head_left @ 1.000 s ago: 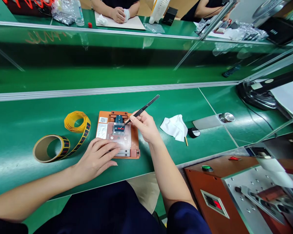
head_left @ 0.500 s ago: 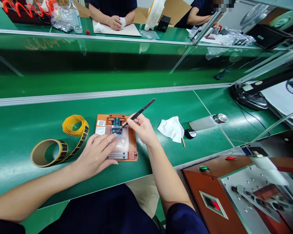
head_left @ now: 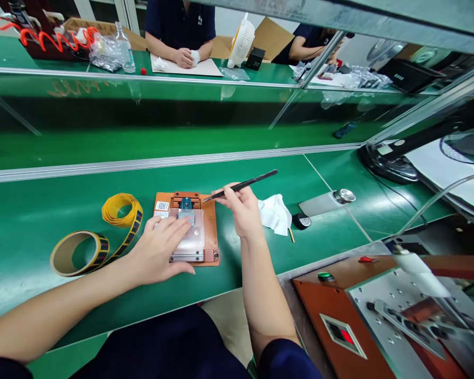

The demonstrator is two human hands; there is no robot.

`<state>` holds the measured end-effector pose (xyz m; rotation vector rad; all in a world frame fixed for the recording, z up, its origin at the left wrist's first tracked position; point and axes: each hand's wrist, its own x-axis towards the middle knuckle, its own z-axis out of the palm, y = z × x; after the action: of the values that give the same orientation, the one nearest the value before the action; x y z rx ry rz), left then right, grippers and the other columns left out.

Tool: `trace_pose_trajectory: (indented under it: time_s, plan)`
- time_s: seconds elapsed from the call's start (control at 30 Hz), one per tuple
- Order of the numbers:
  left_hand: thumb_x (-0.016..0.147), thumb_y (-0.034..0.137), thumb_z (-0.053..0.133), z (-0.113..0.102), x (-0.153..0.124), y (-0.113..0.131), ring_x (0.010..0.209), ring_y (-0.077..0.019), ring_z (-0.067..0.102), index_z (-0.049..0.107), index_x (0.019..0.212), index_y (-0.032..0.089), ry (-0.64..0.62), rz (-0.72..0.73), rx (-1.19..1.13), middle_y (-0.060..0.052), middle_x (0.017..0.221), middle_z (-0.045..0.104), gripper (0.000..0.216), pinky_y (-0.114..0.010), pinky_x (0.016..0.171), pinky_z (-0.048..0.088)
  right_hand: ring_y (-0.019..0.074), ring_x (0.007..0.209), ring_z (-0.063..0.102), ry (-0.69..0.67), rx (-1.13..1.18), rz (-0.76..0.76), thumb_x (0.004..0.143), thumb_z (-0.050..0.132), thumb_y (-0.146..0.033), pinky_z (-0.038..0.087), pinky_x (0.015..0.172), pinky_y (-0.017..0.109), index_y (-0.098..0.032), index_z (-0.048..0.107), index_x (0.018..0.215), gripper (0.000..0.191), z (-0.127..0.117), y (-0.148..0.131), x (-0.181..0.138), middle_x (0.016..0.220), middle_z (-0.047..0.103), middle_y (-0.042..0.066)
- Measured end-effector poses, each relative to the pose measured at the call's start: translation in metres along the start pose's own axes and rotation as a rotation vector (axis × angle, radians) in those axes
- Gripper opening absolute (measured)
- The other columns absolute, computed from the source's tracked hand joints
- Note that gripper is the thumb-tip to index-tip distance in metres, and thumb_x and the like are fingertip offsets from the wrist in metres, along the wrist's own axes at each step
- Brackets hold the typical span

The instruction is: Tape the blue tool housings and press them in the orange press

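An orange fixture plate (head_left: 212, 229) lies on the green bench with a clear cover (head_left: 193, 241) and a small blue part (head_left: 186, 203) at its far end. My left hand (head_left: 158, 251) rests flat on the clear cover, fingers spread. My right hand (head_left: 240, 210) pinches black tweezers (head_left: 245, 185), their tip hovering just right of the blue part, above the plate's far right corner.
A yellow tape roll (head_left: 98, 234) lies left of the plate. A white cloth (head_left: 275, 213), a small black cap (head_left: 301, 220) and a metal knob (head_left: 344, 196) lie to the right. An orange machine (head_left: 379, 310) stands at the lower right. Other people sit across the conveyor (head_left: 142, 142).
The tweezers lifted off the blue part and swung flatter, tip now to its right. My left hand slid further up over the clear cover. The camera tilted up slightly.
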<state>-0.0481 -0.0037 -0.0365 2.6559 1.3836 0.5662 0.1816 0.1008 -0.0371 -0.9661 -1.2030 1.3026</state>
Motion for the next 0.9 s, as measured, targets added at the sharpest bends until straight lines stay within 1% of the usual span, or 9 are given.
trace_pose_trajectory:
  time_s: [0.1,0.17,0.23,0.3,0.37,0.47,0.57,0.73,0.9]
  plan:
    - [0.087,0.056,0.071,0.004,0.007,-0.010,0.131,-0.0378,0.046,0.032,0.155,0.021,0.051,-0.214,-0.181,-0.017,0.146,0.051,0.085,-0.057,0.108,0.039,0.0198,0.084,0.069,0.126,-0.294,-0.055,0.092,0.062,-0.048,0.057,0.079,0.037,-0.023,0.057,0.108,0.031,-0.022,0.002,-0.017,0.088,0.068,0.002]
    - [0.088,0.049,0.072,0.005,0.010,-0.012,0.131,-0.0357,0.047,0.030,0.155,0.023,0.098,-0.250,-0.251,-0.016,0.146,0.050,0.083,-0.055,0.107,0.044,0.0207,0.076,0.065,0.158,-0.593,-0.049,0.095,0.055,-0.046,0.053,0.075,0.037,-0.021,0.058,0.113,0.031,-0.035,0.011,-0.033,0.084,0.065,0.003]
    - [0.085,0.041,0.079,0.004,0.004,-0.008,0.128,-0.0338,0.050,0.038,0.152,0.024,0.258,-0.136,-0.218,-0.015,0.140,0.053,0.080,-0.053,0.108,0.046,0.0231,0.079,0.063,0.155,-0.843,-0.046,0.097,0.047,-0.043,0.051,0.077,0.039,-0.018,0.060,0.114,0.033,-0.046,0.025,-0.049,0.085,0.064,0.005]
    - [0.079,0.025,0.085,0.003,-0.011,0.004,0.121,-0.0294,0.055,0.053,0.140,0.025,0.499,0.089,-0.148,-0.011,0.128,0.057,0.069,-0.049,0.108,0.049,0.0259,0.088,0.062,0.131,-1.023,-0.072,0.099,0.042,-0.039,0.050,0.081,0.041,-0.017,0.062,0.114,0.034,-0.056,0.041,-0.062,0.090,0.064,0.009]
    - [0.076,0.009,0.083,0.004,-0.034,0.018,0.113,-0.0236,0.059,0.067,0.120,0.022,0.594,0.344,-0.143,-0.006,0.113,0.060,0.049,-0.044,0.107,0.052,0.0282,0.093,0.059,0.107,-1.171,-0.105,0.099,0.040,-0.035,0.049,0.083,0.042,-0.015,0.064,0.117,0.036,-0.064,0.053,-0.071,0.094,0.062,0.012]
    - [0.085,-0.001,0.066,0.010,-0.069,0.033,0.113,-0.0217,0.062,0.072,0.107,0.014,0.369,0.565,-0.188,-0.007,0.108,0.068,0.027,-0.045,0.114,0.047,0.0316,0.100,0.054,0.141,-1.288,-0.155,0.099,0.043,-0.036,0.048,0.088,0.047,-0.012,0.065,0.127,0.043,-0.068,0.057,-0.077,0.102,0.059,0.017]
    - [0.093,0.002,0.056,0.018,-0.086,0.038,0.123,-0.0238,0.061,0.067,0.123,0.010,0.146,0.509,-0.193,-0.011,0.120,0.071,0.033,-0.045,0.118,0.044,0.0309,0.112,0.050,0.059,-1.173,-0.275,0.102,0.046,-0.037,0.044,0.100,0.051,-0.018,0.063,0.137,0.043,-0.055,0.045,-0.074,0.116,0.056,0.016]
    - [0.093,0.020,0.070,0.027,-0.080,0.034,0.119,-0.0250,0.065,0.065,0.126,0.010,0.130,0.440,-0.268,-0.014,0.119,0.073,0.035,-0.045,0.115,0.047,0.0243,0.124,0.045,-0.473,-0.814,-0.354,0.106,0.043,-0.038,0.038,0.112,0.045,-0.037,0.065,0.135,0.037,-0.015,0.027,-0.054,0.126,0.053,0.007]
    - [0.095,0.018,0.067,0.032,-0.075,0.030,0.122,-0.0220,0.064,0.065,0.125,0.008,0.150,0.428,-0.259,-0.014,0.124,0.071,0.032,-0.036,0.115,0.047,0.0252,0.124,0.043,-0.577,-0.777,-0.316,0.105,0.044,-0.045,0.034,0.114,0.049,-0.038,0.069,0.131,0.036,-0.005,0.042,-0.034,0.128,0.049,0.007]
